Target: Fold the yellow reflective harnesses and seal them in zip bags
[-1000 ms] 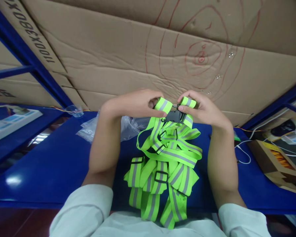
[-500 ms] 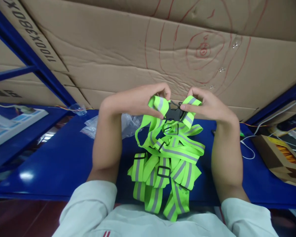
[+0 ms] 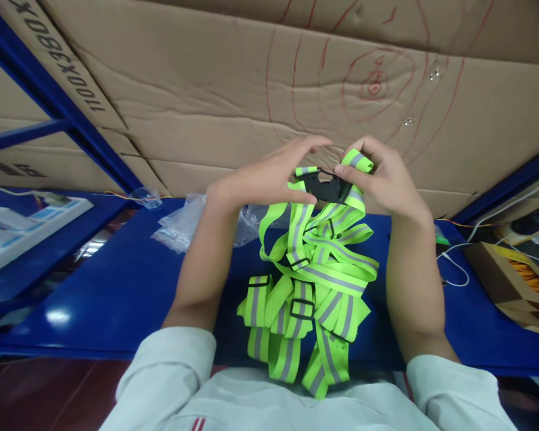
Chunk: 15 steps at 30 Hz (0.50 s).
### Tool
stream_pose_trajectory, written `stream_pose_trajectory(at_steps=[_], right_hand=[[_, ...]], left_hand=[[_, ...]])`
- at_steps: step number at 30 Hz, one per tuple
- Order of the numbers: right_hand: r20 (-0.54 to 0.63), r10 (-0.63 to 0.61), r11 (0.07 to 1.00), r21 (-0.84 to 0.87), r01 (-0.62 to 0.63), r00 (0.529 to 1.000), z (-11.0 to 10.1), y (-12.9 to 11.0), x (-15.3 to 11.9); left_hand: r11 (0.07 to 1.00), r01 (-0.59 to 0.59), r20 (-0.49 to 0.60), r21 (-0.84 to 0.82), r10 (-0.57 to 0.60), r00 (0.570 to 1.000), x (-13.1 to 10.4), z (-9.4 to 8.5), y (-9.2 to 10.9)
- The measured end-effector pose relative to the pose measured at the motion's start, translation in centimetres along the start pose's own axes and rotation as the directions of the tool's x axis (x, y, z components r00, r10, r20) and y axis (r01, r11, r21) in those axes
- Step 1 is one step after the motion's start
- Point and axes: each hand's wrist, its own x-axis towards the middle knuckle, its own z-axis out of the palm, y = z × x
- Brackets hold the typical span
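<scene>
Buckle (image 3: 326, 189) sat at far end of straps (image 3: 336, 280). Left hand (image 3: 273, 176): thumb and index wide apart, thumb at buckle; hidden fingers' grip could not be told. Right hand (image 3: 388, 173) pinched straps. Left forearm (image 3: 206, 269) partly hid bag (image 3: 182, 224).

workshop-like space, blue shelving (image 3: 108, 287), cardboard backing (image 3: 184, 90)

left hand (image 3: 273, 176): curved, gaping | right hand (image 3: 383, 172): pinched (thumb (image 3: 353, 175) pointing inward) | both arms (image 3: 204, 269): reaching forward
</scene>
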Motion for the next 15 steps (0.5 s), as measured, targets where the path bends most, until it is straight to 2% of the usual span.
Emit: stream_pose_trajectory(at_steps=[3,5,7,9,12,15], right_hand=[[-0.093,0.038,0.999,0.040,-0.034,0.995,0.2,0.1,0.0],[-0.150,0.077,0.993,0.100,-0.063,0.986,0.2,0.7,0.1],[-0.131,0.091,0.982,0.176,-0.067,0.987,0.1,1.4,0.1],[-0.044,0.082,0.966,0.247,-0.069,0.996,-0.2,2.0,0.0],[0.081,0.043,0.948,0.312,-0.066,0.996,-1.1,2.2,-0.4],[0.127,-0.015,0.958,0.285,-0.022,0.992,-2.1,1.6,-0.8]], left_hand=[[1.000,-0.023,0.090,0.008,0.022,0.996,0.7,0.8,-0.1],[1.000,0.013,0.148,0.008,-0.014,0.989,0.6,0.2,-0.1],[0.998,0.058,0.168,0.029,-0.062,0.984,0.3,-0.9,-0.1],[0.996,0.079,0.117,0.039,-0.083,0.990,-0.1,-1.8,-0.1],[0.998,0.057,-0.044,-0.005,-0.057,0.997,-0.5,-2.4,0.1],[0.997,0.069,-0.131,-0.024,-0.071,0.989,-0.7,-2.3,0.5]])
